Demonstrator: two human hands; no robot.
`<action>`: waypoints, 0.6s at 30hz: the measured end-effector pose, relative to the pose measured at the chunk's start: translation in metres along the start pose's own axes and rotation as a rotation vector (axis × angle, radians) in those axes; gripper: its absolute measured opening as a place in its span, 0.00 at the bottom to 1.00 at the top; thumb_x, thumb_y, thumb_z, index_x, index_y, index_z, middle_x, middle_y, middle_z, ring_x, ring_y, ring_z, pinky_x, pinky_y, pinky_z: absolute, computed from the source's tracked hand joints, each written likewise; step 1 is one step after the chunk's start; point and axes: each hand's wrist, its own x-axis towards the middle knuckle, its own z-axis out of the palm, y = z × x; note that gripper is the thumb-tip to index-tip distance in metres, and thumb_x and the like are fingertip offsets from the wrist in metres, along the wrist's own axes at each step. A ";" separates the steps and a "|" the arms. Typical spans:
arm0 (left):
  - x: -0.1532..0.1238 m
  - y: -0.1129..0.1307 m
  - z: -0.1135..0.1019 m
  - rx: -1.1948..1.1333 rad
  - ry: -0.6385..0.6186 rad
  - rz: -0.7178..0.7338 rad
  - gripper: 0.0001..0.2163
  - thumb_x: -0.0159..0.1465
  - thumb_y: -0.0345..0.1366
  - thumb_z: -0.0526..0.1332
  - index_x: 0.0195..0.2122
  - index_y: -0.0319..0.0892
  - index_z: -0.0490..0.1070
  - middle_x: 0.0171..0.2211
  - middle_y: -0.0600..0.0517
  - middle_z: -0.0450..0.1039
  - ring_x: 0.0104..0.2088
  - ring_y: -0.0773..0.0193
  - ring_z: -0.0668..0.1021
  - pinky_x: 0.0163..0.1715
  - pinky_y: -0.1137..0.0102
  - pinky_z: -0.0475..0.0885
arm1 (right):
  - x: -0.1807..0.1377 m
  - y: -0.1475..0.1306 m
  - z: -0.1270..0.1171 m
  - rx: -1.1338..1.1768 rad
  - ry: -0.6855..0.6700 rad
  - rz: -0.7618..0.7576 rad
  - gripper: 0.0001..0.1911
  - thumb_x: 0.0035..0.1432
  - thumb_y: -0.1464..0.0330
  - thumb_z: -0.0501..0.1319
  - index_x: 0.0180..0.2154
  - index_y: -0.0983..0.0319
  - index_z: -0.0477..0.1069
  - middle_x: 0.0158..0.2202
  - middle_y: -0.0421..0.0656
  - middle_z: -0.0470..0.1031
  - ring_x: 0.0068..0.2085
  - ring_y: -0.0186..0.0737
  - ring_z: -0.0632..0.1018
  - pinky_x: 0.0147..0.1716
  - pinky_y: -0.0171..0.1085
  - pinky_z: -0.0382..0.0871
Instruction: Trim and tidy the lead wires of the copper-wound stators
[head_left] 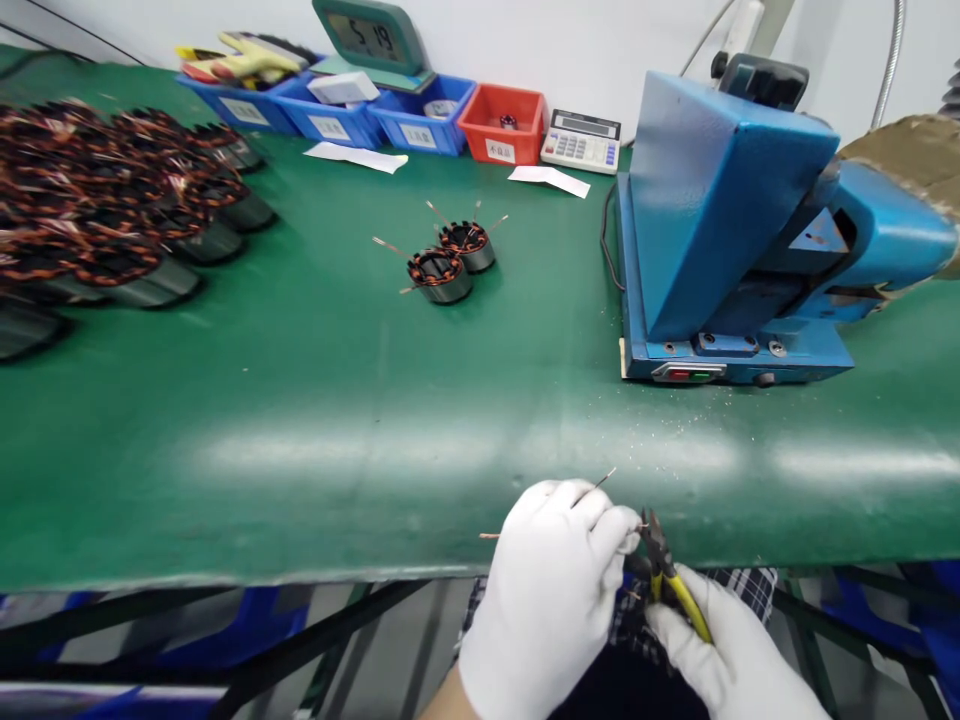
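My left hand (551, 590), in a white glove, is wrapped round a wound motor stator that it mostly hides. Wire leads (489, 536) poke out past the glove on several sides. In my right hand (724, 640), also gloved, are yellow-handled cutting pliers (682, 592). Their dark jaws are up beside my left fingertips, at the end of a wire lead; whether they touch it I cannot tell. Both hands are at the table's front edge. Two stators (441, 276) with copper windings and loose leads stand side by side farther back on the green table (315, 390).
Many stators (135, 260) crowd the left side. A blue machine (720, 210) with red and green buttons stands at the right. Along the back are blue bins (420, 132), a red bin (501, 125), a calculator (583, 140) and a digital clock (371, 38).
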 end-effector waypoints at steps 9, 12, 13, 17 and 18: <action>0.001 -0.003 0.001 0.011 -0.006 0.003 0.12 0.54 0.24 0.52 0.33 0.45 0.71 0.29 0.52 0.70 0.34 0.57 0.71 0.34 0.61 0.65 | 0.004 0.024 -0.006 0.166 0.095 0.196 0.27 0.54 0.51 0.61 0.48 0.64 0.73 0.48 0.49 0.76 0.53 0.52 0.72 0.54 0.43 0.64; 0.006 -0.008 -0.012 -0.054 -0.057 0.126 0.09 0.54 0.25 0.55 0.30 0.46 0.71 0.27 0.54 0.71 0.38 0.58 0.72 0.43 0.59 0.66 | 0.003 0.015 -0.015 0.277 0.126 0.178 0.27 0.52 0.49 0.62 0.44 0.63 0.75 0.42 0.47 0.78 0.49 0.53 0.75 0.49 0.43 0.69; 0.007 -0.008 -0.018 -0.089 -0.088 0.193 0.08 0.54 0.26 0.56 0.29 0.47 0.71 0.25 0.56 0.71 0.40 0.58 0.72 0.48 0.58 0.64 | 0.002 0.015 -0.017 0.286 0.101 0.173 0.27 0.51 0.49 0.63 0.43 0.64 0.75 0.41 0.47 0.79 0.47 0.53 0.76 0.47 0.43 0.70; 0.009 -0.003 -0.033 -0.185 -0.014 0.337 0.10 0.57 0.28 0.57 0.36 0.50 0.72 0.31 0.58 0.75 0.47 0.60 0.72 0.56 0.60 0.60 | -0.003 0.027 -0.016 0.300 0.058 0.191 0.30 0.44 0.46 0.66 0.41 0.64 0.77 0.39 0.48 0.79 0.42 0.52 0.77 0.46 0.43 0.69; 0.008 -0.001 -0.032 -0.156 0.042 0.281 0.12 0.59 0.28 0.55 0.41 0.50 0.71 0.36 0.56 0.75 0.47 0.60 0.72 0.55 0.60 0.63 | -0.003 0.032 -0.013 0.314 0.063 0.206 0.32 0.43 0.45 0.66 0.40 0.64 0.77 0.39 0.48 0.79 0.42 0.52 0.77 0.47 0.43 0.69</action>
